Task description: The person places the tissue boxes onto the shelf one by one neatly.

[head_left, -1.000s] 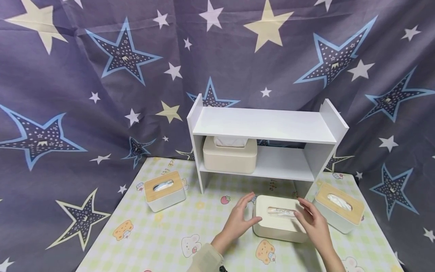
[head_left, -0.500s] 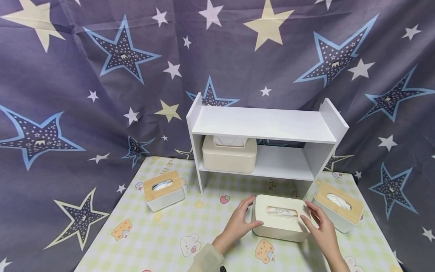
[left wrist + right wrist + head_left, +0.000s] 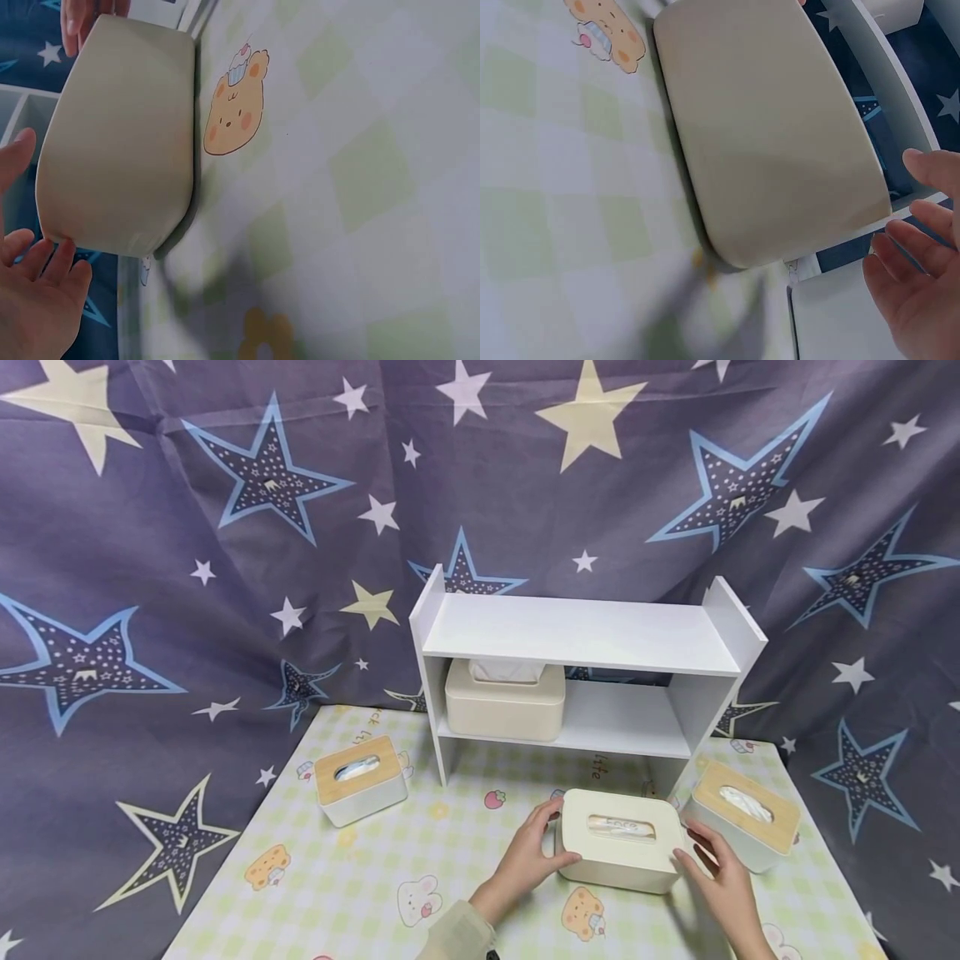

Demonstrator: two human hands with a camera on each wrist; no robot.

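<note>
One wood-lidded tissue box (image 3: 362, 781) stands leftmost on the checked tablecloth (image 3: 315, 902), well apart from both hands. Further right, the left hand (image 3: 527, 856) lies alongside the left end of a cream tissue box (image 3: 618, 853), which sits flat on the cloth in front of the white shelf (image 3: 577, 631). Its fingertips touch that end, its thumb reaches toward the near corner, and its fingers bend loosely without clamping; a light sleeve covers the forearm, angled in from the near edge. Between the two hands lies the cream box, its slotted lid facing up. Past its right end, the right hand (image 3: 722, 877) has fingers loosely spread and holds nothing, thumb tip just beside the lid's edge; whether it touches cannot be told. Rightmost, just beyond those fingers, stands the second wood-topped box (image 3: 750, 818).
</note>
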